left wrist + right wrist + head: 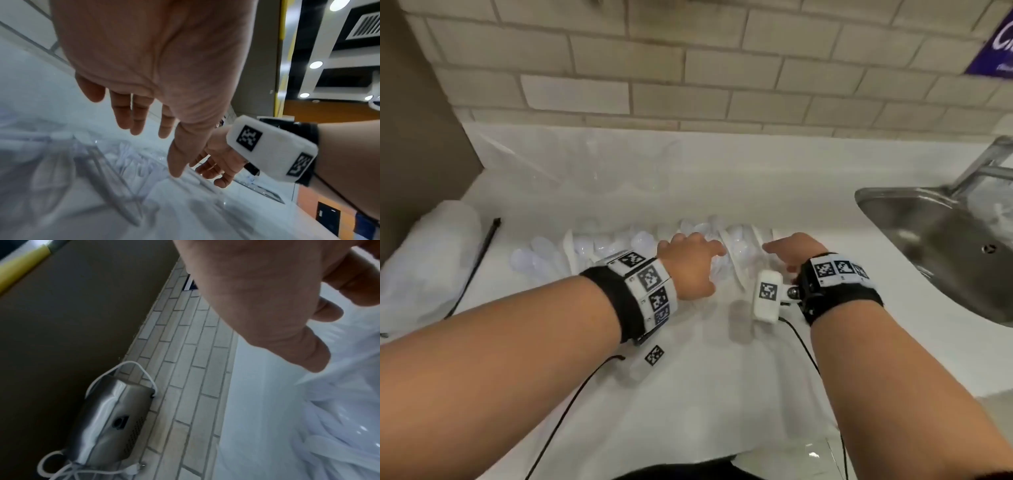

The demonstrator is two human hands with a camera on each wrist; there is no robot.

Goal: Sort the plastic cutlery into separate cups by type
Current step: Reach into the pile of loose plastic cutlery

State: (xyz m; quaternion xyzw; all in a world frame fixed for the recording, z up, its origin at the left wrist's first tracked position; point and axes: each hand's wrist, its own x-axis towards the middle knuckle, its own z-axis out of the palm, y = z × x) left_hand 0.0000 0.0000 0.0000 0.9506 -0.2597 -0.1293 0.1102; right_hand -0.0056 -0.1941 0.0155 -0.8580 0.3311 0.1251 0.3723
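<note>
Lettering on the blue wall sign (996,41) we cannot read; our left hand (690,263) and right hand (791,253) hover spread, holding nothing, over the white plastic cutlery pile (599,245).

Fingertips of the right hand (792,255) behind its wrist, blurred white cutlery (619,245), cups (599,168) barely discernible.

White counter (688,394) under scattered cutlery (592,245)
</note>
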